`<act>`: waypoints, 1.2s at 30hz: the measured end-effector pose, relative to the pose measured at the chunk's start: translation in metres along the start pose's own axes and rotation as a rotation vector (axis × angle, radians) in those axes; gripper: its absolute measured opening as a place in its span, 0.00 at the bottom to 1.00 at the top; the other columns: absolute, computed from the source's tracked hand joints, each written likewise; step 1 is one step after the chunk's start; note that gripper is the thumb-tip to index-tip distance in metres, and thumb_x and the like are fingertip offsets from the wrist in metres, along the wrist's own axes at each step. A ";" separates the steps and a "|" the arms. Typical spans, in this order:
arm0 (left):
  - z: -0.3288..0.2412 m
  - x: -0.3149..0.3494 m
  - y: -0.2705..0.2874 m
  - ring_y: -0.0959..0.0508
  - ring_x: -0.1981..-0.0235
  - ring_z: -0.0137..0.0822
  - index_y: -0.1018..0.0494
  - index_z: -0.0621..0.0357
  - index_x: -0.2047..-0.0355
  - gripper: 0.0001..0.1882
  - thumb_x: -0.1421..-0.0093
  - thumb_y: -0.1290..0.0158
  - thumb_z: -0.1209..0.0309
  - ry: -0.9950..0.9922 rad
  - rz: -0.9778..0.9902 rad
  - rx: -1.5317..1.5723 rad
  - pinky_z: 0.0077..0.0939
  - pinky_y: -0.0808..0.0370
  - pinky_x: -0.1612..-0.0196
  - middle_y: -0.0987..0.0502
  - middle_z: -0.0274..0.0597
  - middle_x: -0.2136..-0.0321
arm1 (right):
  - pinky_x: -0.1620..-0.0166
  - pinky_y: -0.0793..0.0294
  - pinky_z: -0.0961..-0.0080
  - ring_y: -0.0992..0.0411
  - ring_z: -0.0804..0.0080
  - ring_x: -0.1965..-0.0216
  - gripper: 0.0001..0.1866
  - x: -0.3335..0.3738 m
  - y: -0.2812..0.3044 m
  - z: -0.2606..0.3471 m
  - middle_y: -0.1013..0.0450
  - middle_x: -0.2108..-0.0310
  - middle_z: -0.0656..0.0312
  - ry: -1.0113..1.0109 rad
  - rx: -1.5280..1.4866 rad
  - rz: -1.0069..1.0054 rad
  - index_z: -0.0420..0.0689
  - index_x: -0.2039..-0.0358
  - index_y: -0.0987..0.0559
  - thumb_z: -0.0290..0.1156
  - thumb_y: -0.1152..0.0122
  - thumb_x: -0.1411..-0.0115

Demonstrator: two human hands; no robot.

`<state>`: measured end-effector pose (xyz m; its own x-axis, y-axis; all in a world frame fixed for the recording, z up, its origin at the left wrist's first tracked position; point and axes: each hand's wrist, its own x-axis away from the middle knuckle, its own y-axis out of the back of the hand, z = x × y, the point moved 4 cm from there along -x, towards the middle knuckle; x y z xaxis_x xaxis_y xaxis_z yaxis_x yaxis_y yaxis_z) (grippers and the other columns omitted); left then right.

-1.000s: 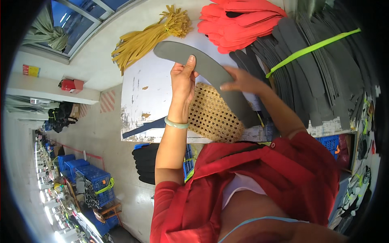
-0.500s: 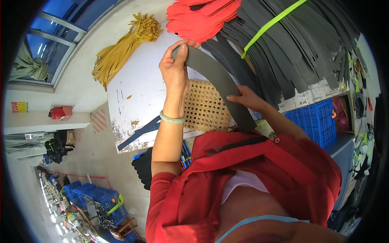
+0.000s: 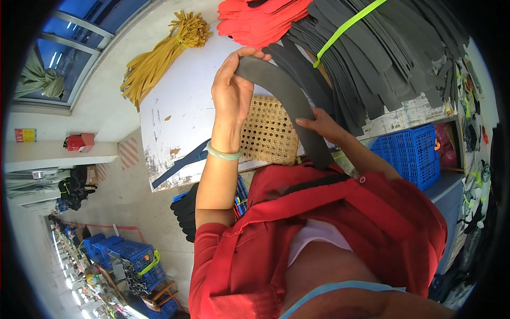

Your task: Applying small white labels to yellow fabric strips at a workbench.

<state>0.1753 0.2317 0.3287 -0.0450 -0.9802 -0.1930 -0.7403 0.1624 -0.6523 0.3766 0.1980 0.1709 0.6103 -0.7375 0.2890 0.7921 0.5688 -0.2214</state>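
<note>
A long, curved dark-grey strip, like cut foam or fabric, is held up over the table between my two hands. Its far end rests in my left hand, whose fingers curl around the edge; the strip partly hides the thumb. Farther down, my right hand pinches the strip's right edge, thumb on top and fingers beneath. The near end hangs close to my red garment. Under the strip lies a tan woven pad full of holes at the table's front edge.
On the white table lie a tied bundle of mustard strips, red pieces, and a large dark-grey stack under a lime band. A dark blue strip lies front left. Blue crates stand below right.
My left thumb has come off the strip's upper face, and the strip's far end has shifted slightly right. My right hand keeps its pinch. The view has tilted slightly.
</note>
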 end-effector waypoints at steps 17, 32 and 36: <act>0.052 -0.012 0.004 0.34 0.42 0.53 0.32 0.70 0.50 0.31 0.33 0.61 0.49 0.074 0.174 -0.209 0.46 0.43 0.37 0.29 0.55 0.49 | 0.52 0.30 0.71 0.31 0.68 0.53 0.34 0.046 0.028 -0.036 0.29 0.53 0.55 -0.016 0.269 -0.114 0.39 0.46 0.33 0.48 0.36 0.46; 0.200 -0.013 -0.062 0.22 0.61 0.35 0.27 0.64 0.57 0.15 0.35 0.51 0.63 0.508 0.386 -0.385 0.27 0.25 0.57 0.23 0.43 0.63 | 0.79 0.30 0.82 0.30 0.78 0.77 0.28 0.275 0.187 -0.043 0.29 0.63 0.61 0.539 -0.156 -1.551 0.47 0.40 0.44 0.31 0.45 0.37; 0.244 0.032 -0.027 0.23 0.65 0.32 0.27 0.64 0.57 0.15 0.36 0.48 0.63 0.752 0.433 -0.554 0.25 0.26 0.59 0.23 0.41 0.64 | 0.81 0.33 0.84 0.31 0.78 0.80 0.30 0.315 0.251 -0.046 0.30 0.62 0.59 0.519 -0.124 -1.679 0.50 0.36 0.48 0.32 0.49 0.35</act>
<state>0.3574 0.2233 0.1613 -0.6486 -0.6986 0.3020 -0.7577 0.6301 -0.1698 0.7677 0.0918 0.1639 -0.8728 -0.4868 -0.0355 0.4879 -0.8680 -0.0928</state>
